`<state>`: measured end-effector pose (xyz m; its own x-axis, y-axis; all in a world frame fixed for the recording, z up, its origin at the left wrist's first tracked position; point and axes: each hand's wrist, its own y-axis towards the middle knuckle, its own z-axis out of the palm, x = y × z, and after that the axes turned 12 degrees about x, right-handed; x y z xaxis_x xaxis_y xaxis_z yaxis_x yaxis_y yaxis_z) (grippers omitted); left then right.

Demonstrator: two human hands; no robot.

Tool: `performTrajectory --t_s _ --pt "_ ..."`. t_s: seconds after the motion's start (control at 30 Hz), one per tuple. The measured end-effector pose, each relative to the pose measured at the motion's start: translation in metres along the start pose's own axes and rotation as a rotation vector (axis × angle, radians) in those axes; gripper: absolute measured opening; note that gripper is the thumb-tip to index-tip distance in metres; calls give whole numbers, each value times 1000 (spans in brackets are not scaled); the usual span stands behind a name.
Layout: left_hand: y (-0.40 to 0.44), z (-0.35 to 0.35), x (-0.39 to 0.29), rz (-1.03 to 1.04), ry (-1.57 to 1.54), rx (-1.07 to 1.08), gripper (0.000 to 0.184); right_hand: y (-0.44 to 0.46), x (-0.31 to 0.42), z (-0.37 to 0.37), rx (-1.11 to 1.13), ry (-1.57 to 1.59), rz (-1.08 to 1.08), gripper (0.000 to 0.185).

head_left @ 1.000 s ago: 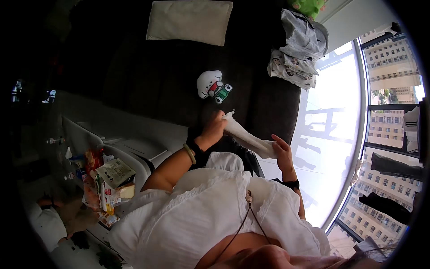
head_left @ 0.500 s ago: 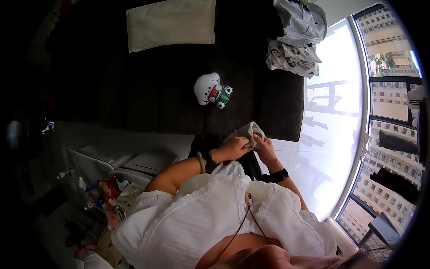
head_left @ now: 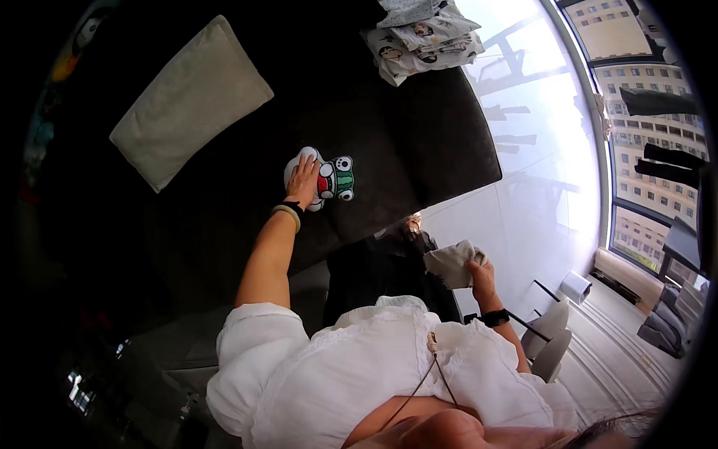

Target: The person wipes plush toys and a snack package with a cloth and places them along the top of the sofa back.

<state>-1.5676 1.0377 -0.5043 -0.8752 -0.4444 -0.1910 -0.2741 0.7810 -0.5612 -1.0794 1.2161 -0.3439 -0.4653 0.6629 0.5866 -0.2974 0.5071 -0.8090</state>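
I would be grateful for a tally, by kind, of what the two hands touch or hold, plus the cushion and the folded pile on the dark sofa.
Plush toy, under the left hand: 1
Cloth, in the right hand: 1
Cushion: 1
Folded pile: 1
Total: 4

A dark sofa [head_left: 419,142] takes much of the upper middle of the frame. On it, in the upper left, a pale cushion [head_left: 191,105] lies at a slant. At the top centre, patterned folded clothes [head_left: 426,45] are placed near the sofa's end. Bright floor tiles [head_left: 516,179] show to the right. Beyond the window, tall buildings [head_left: 649,82] stand on the right side, and dark garments [head_left: 662,102] appear before them. In the lower right there is a pale chair [head_left: 552,340].
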Motion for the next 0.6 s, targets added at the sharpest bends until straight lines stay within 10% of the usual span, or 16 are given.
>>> performTrajectory --t_s 0.13,0.33,0.53,0.6 --pt "63 23 -2 110 230 -31 55 -31 -32 -9 42 -3 60 44" --pt "58 -22 -43 -2 381 588 79 -45 -46 -3 49 106 77 42" --pt "8 -13 -65 -370 -672 289 91 -33 -32 -34 -49 112 -65 39" --pt "-16 -67 -111 -279 -1000 162 59 -33 11 -37 -87 114 -245 36"
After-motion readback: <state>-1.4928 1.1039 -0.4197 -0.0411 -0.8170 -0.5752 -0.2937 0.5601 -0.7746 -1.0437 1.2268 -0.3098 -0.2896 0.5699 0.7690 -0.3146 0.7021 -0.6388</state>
